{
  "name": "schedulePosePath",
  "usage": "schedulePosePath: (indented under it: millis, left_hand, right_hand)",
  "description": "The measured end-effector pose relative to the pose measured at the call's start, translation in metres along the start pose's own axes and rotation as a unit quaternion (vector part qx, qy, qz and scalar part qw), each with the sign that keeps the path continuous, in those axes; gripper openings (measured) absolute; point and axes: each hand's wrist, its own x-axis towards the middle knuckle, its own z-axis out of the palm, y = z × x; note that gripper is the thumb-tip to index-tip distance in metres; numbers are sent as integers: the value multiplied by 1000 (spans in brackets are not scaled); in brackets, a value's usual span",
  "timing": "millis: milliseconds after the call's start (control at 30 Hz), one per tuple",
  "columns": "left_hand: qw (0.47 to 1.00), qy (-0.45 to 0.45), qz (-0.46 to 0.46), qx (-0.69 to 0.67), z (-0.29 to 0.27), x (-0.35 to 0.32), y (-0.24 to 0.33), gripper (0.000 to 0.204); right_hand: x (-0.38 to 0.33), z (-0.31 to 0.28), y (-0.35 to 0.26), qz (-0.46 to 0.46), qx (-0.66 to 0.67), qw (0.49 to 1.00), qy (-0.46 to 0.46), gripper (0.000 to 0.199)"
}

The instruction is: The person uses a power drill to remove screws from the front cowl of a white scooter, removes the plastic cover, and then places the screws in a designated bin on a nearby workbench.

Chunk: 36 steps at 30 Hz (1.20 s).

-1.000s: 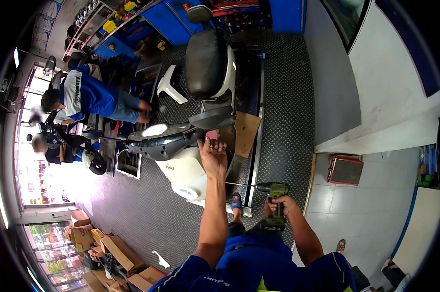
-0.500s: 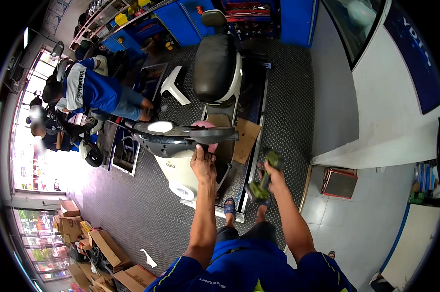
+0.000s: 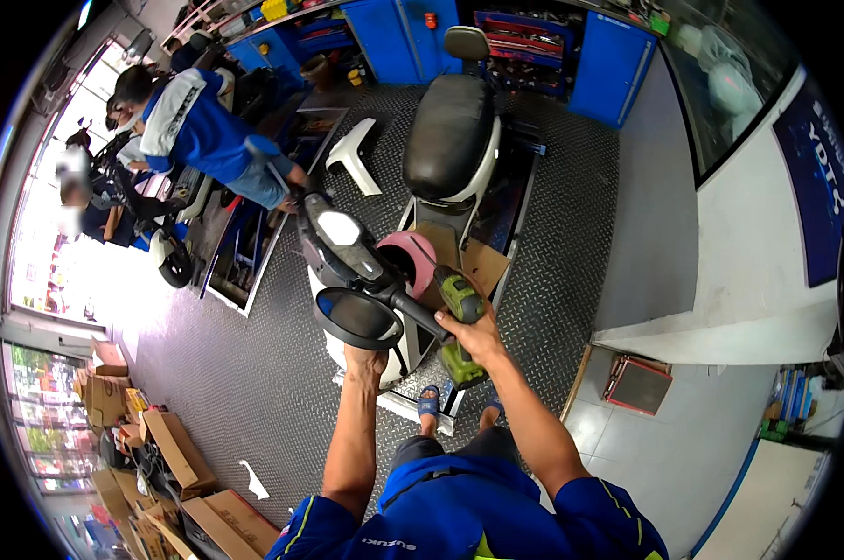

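Note:
A scooter with a cream front panel and black seat [image 3: 450, 140] stands before me, its handlebar [image 3: 352, 245] turned at an angle. My right hand [image 3: 473, 334] grips a green cordless drill [image 3: 461, 297] fitted with a long thin bit; its thumb and fingertips are beside the end of the black handlebar grip [image 3: 420, 315]. My left hand [image 3: 366, 362] is under the round black mirror [image 3: 358, 317], which hides its fingers, so what they hold cannot be seen. A pink round object [image 3: 409, 257] sits behind the handlebar.
A co-worker in a blue and white shirt [image 3: 207, 126] bends over another lift at the left. A loose white panel [image 3: 352, 157] lies on the patterned floor. Blue cabinets [image 3: 611, 70] line the back; cardboard boxes [image 3: 174, 448] are piled at the lower left. A wall [image 3: 720, 252] stands at the right.
The handlebar has turned, bringing the mirror toward me. My right hand has moved the drill left, up to the grip. My left hand has gone from the front panel's top to under the mirror.

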Motion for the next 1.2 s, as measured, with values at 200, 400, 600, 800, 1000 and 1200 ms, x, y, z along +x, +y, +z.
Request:
schedulePosePath:
  millis: [200,400,600,800,1000,1200]
  left_hand:
    - [984,40,-19,170,0,-13,17,24]
    - [979,24,-69,190,1,-15,33,32]
    - [976,-38,-84,196,-12,-3,39,34]
    - [986,-69,-51,145,-42,-9,46,18]
    - [984,45,-38,167,-83,-13,33,19]
    - [975,-112,-109,-161,-54,33,-26,20]
  right_hand:
    - [-21,36,19,-151,-124,980,42,90]
    - [-43,52,2,-119,-226,964,69,99]
    - [-43,59,15,-205,-212,949,114,99]
    - [-45,65,17,-207,-199,952,108,95]
    - [-39,58,35,-236,-214,938,138,94]
    - [-37,56,30,-208,-202,951,107,88]
